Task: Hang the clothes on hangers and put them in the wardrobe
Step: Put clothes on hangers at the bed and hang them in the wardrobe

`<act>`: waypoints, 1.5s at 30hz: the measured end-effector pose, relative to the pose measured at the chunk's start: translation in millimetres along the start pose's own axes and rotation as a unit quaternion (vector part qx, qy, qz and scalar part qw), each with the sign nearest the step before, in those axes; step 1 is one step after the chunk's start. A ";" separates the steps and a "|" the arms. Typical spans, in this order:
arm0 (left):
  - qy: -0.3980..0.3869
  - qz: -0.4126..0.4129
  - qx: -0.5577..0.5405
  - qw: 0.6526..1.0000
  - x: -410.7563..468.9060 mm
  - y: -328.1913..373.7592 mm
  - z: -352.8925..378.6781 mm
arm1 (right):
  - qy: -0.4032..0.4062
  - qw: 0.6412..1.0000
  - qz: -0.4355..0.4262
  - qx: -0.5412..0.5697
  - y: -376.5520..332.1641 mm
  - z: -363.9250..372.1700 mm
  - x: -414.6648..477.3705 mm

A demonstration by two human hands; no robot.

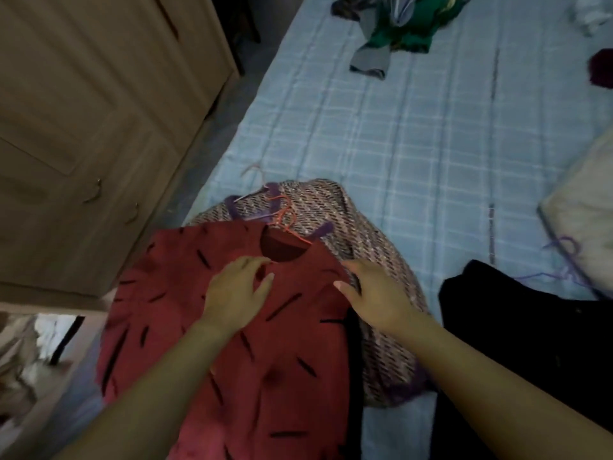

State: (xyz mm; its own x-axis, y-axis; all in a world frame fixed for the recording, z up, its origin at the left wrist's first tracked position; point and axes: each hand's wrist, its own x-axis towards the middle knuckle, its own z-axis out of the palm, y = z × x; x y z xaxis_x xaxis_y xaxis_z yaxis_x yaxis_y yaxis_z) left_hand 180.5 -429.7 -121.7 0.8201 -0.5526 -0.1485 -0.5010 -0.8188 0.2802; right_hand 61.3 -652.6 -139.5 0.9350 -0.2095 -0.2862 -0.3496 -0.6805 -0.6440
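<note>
A wooden wardrobe (83,127) fills the left side, its doors shut, with raised panels and small curved metal handles (94,192). Just beside it runs the edge of a bed (431,144) covered in a pale blue quilt with a checked, stitched pattern.

At the near edge of the bed lies a red top (282,376), flat and matte, scattered with short black dashes and cut with a round neckline. The left hand (237,292) rests on it just below the neckline, fingers spread and gently bent, thumb out to the side, holding nothing.

A thin orange hanger (285,220) sticks out of the neck opening. Under the red top lies a woven top (331,207) in a fine pink-and-dark diagonal pattern with purple trim, and a pale pink hanger (253,171) shows at its collar.

The right hand (374,293) sits at the red top's right shoulder, thumb on the cloth and fingers reaching over the edge; I cannot tell whether it pinches the fabric.

Further right lies a black garment (514,327), crumpled. A heap of green and grey clothes (408,24) lies at the far end of the bed. A cream pillow (587,194) sits at the right edge, with loose purple thread (564,257) beside it.
</note>
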 end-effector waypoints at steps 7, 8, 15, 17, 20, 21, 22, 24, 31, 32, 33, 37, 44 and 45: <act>-0.020 0.045 0.029 0.998 114.9 -123.5 17.1 | -0.016 0.990 0.136 -0.034 -14.6 73.5 106.2; -0.022 0.057 0.031 0.998 129.7 -132.0 23.5 | -0.022 0.987 0.153 -0.035 -14.3 80.7 113.8; -0.135 0.040 0.089 0.986 173.5 -155.6 53.8 | 0.050 0.979 0.194 -0.043 -12.1 97.8 130.8; -0.093 0.065 0.065 0.991 168.5 -156.3 50.0 | 0.085 0.980 0.176 -0.026 -14.5 98.7 125.9; -0.020 0.080 0.026 0.996 155.5 -150.4 33.5 | 0.134 0.981 0.134 0.030 -23.4 95.7 115.8; -0.004 0.081 0.011 0.997 149.5 -146.4 25.4 | 0.145 0.981 0.119 0.046 -26.7 93.4 110.9; 0.009 0.081 -0.007 0.997 142.3 -142.9 17.5 | 0.155 0.980 0.104 0.062 -30.3 90.2 104.9; 0.023 0.080 -0.043 0.996 124.9 -135.5 2.5 | 0.179 0.977 0.075 0.093 -36.6 81.7 88.3; 0.075 0.090 -0.107 0.987 34.2 -75.8 -50.0 | 0.230 0.965 0.029 0.124 -52.1 37.7 -9.8; 0.084 0.097 -0.108 0.986 17.8 -63.9 -57.5 | 0.242 0.961 0.028 0.130 -54.5 33.3 -29.8; 0.095 0.108 -0.108 0.984 -0.5 -49.6 -66.1 | 0.260 0.956 0.025 0.135 -56.6 29.2 -52.2; 0.128 0.166 -0.103 0.972 -82.1 14.7 -92.5 | 0.327 0.933 0.016 0.152 -55.0 11.9 -155.3; 0.139 0.321 -0.099 0.932 -222.0 159.7 -97.4 | 0.447 0.877 0.053 0.170 -15.9 8.2 -370.8; 0.128 0.345 -0.099 0.924 -238.6 183.6 -92.4 | 0.472 0.862 0.068 0.171 -7.5 10.7 -402.0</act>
State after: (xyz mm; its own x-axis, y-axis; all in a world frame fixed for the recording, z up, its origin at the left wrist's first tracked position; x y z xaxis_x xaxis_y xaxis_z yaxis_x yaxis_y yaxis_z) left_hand -81.6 -433.8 52.9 0.3758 -0.8566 0.3535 -0.8895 -0.2264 0.3968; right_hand -312.7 -555.8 -27.2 0.4595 -0.8589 0.2260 -0.3063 -0.3921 -0.8675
